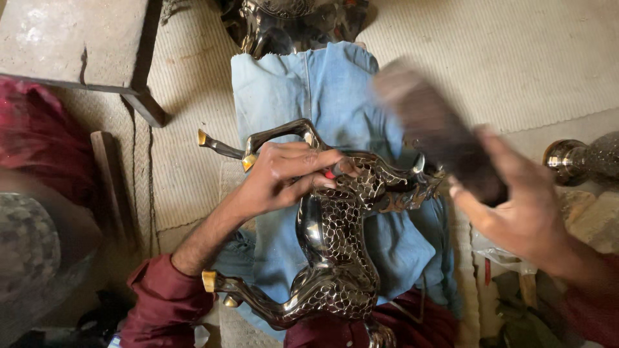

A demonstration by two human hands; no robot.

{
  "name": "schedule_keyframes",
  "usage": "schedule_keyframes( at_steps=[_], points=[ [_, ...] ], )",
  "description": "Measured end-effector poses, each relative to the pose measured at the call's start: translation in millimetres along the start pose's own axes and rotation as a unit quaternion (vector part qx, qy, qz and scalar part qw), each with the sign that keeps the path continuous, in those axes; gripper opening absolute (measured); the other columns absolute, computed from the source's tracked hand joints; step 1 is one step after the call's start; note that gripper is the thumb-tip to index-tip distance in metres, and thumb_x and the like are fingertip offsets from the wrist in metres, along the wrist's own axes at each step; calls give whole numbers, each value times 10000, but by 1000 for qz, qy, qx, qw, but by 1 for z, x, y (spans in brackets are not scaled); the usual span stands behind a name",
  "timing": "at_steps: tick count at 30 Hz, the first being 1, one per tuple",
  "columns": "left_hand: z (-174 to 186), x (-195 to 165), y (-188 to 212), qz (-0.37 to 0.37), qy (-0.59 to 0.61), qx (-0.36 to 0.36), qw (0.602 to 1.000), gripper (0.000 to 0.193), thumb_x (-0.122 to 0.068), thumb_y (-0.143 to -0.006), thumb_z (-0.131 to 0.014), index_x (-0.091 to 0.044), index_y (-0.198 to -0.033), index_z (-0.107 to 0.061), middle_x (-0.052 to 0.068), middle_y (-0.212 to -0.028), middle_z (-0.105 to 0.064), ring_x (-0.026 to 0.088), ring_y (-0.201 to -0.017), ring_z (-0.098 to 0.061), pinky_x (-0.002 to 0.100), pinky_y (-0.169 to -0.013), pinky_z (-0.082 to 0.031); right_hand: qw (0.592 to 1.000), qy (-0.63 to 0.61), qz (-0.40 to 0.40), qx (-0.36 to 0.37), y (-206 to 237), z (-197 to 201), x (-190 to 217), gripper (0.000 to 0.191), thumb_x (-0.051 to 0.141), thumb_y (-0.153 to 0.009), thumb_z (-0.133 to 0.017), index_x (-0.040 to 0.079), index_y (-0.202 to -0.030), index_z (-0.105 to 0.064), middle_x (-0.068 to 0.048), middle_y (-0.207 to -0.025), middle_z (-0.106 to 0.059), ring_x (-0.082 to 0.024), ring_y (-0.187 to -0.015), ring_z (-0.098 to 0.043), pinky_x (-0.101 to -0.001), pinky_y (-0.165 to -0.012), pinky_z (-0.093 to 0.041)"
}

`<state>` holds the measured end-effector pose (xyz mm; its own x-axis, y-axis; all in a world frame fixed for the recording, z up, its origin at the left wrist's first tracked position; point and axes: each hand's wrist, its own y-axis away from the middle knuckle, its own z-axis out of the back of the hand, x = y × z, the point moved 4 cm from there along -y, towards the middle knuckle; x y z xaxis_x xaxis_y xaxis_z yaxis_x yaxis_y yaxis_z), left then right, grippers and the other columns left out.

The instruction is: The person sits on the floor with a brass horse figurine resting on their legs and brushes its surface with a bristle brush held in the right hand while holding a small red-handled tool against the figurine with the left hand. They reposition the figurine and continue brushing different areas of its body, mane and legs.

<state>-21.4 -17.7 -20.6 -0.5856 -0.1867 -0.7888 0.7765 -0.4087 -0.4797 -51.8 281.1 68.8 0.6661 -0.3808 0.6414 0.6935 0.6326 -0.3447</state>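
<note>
A dark metal horse figure (335, 238) with an engraved net pattern and gold-tipped hooves lies on a blue cloth (303, 96) across my lap. My left hand (290, 174) rests on the horse's neck and pinches a small red-tipped tool against the metal. My right hand (516, 206) is raised to the right of the horse's head and grips a dark wooden block (438, 129), which is motion-blurred above the tool.
Another shiny metal piece (290, 22) sits at the top beyond the cloth. A round metal vessel (577, 158) stands at the right edge. A stone slab (71, 38) is at the top left, a woven mat (503, 58) underneath.
</note>
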Motion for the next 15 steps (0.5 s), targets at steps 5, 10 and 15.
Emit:
schedule_keyframes(
  at_steps=[5,10,15],
  points=[
    [-1,2,1,33,-9,-22,999,493,-98,-884,-848,-77,-1333,-646,80,-1016,-764,204,-825,-731,323,-730,-557,954,273,-67,101,4,-5,-8,812,-72,-703,-745,182,-1455,-571,-100,-925,-691,-246,-658,-649,-403,-580,-565],
    [-5,-3,2,68,-7,-73,995,540,-97,-888,-834,-60,-1382,-619,108,-1108,-773,200,-877,-762,302,-745,-587,981,190,-3,-49,8,7,-7,602,-32,-841,-714,49,-1404,-516,-193,-1135,-670,-305,-928,-698,-403,-709,-588],
    [0,-10,-1,44,-26,-64,997,533,-104,-893,-836,-70,-1383,-627,85,-1097,-768,171,-904,-751,290,-764,-577,993,84,-77,11,3,3,-5,534,-45,-781,-692,101,-1284,-591,-158,-1108,-683,-231,-854,-736,-333,-658,-617]
  ],
)
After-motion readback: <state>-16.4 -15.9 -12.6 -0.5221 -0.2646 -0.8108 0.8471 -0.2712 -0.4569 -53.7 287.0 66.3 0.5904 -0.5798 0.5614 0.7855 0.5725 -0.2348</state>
